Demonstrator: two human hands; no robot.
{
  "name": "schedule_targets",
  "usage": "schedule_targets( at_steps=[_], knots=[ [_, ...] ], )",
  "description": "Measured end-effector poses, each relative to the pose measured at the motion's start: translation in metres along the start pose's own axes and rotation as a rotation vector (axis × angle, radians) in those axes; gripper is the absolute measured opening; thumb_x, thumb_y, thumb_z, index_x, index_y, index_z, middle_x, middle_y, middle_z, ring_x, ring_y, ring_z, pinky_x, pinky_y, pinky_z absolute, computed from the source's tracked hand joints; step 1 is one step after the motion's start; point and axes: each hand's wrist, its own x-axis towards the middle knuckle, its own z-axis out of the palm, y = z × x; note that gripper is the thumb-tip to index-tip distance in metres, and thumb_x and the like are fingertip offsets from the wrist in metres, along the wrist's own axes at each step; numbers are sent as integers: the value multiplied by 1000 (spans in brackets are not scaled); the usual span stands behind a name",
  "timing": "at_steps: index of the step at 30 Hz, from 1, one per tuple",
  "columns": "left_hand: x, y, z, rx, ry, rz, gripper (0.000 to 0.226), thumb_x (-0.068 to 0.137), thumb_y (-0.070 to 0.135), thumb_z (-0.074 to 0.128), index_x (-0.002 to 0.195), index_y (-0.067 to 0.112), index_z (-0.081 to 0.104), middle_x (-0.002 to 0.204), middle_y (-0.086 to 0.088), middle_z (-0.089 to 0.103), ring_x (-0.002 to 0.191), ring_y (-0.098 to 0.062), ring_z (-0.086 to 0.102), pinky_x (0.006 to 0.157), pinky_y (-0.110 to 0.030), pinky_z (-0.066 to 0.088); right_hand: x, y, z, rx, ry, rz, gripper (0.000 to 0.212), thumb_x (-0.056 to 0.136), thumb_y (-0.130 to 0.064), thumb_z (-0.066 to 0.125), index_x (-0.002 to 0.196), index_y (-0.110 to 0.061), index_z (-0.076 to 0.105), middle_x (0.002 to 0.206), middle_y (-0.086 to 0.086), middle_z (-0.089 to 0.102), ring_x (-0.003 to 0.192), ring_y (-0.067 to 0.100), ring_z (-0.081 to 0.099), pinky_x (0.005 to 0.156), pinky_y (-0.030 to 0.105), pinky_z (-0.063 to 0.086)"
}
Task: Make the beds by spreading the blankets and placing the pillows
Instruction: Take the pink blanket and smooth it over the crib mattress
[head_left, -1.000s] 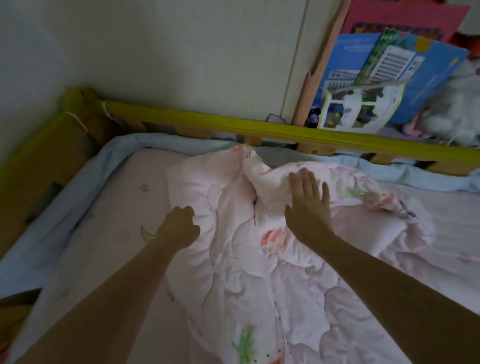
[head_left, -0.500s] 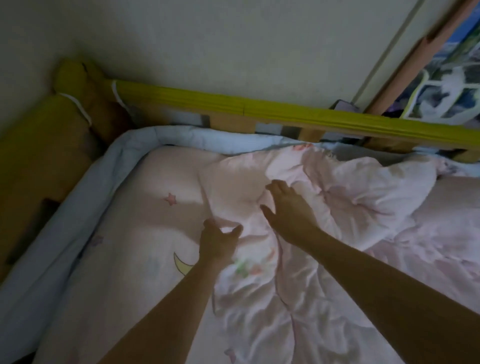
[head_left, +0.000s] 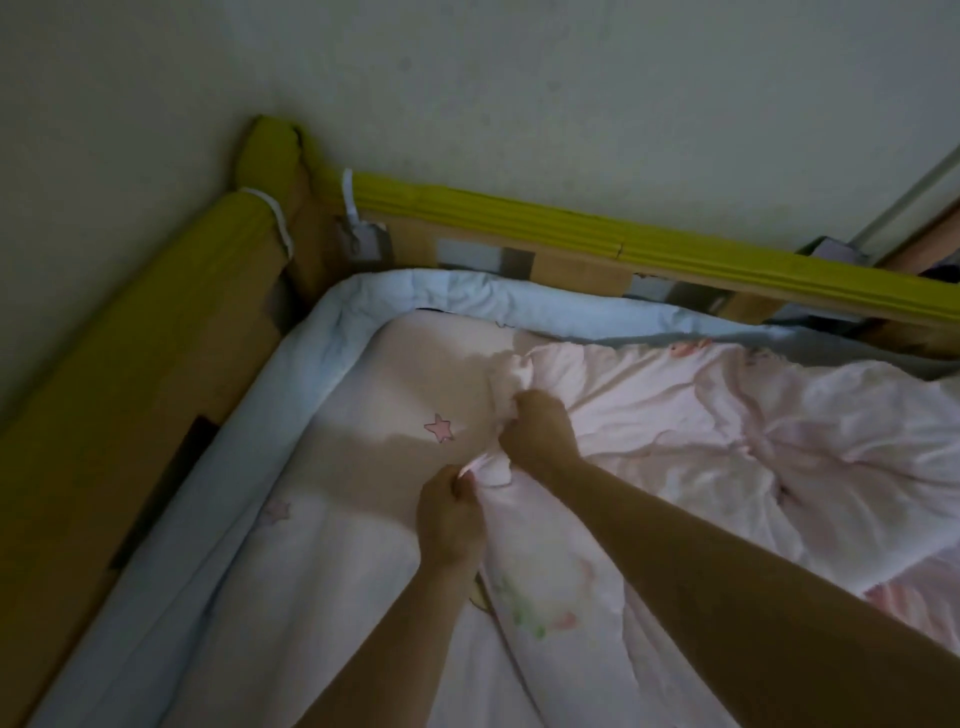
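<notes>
Both hands gripped bunched blanket edge: left hand (head_left: 449, 519), right hand (head_left: 540, 428). Pink blanket (head_left: 727, 441) lay crumpled mid-bed (head_left: 363, 415). Spreading step; next likely pull edge toward corner.

A blanket (head_left: 727, 431) is lying bunched on the right of the mattress (head_left: 363, 545). Both hands, the left hand (head_left: 449, 519) nearer than the right hand (head_left: 537, 431), are gripping its left edge. A padded rail (head_left: 571, 228) is running behind, against the wall (head_left: 519, 93).

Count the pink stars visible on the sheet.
2. One pink star lies just left of the right hand; a fainter star sits left of the left hand. The blanket may hide more.
</notes>
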Motion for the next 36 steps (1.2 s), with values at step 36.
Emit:
schedule_targets(
  at_steps=[36],
  knots=[
    [-202,-77,-46,-429,-268,-484,73,76,66,58,129,16,55,123,1,62,107,-17,60,94,-32,50,-200,83,-15,164,-173,-314,37,96,-17,49,132,-12,49,125,7,58,116,20,55,98,24,40]
  ],
)
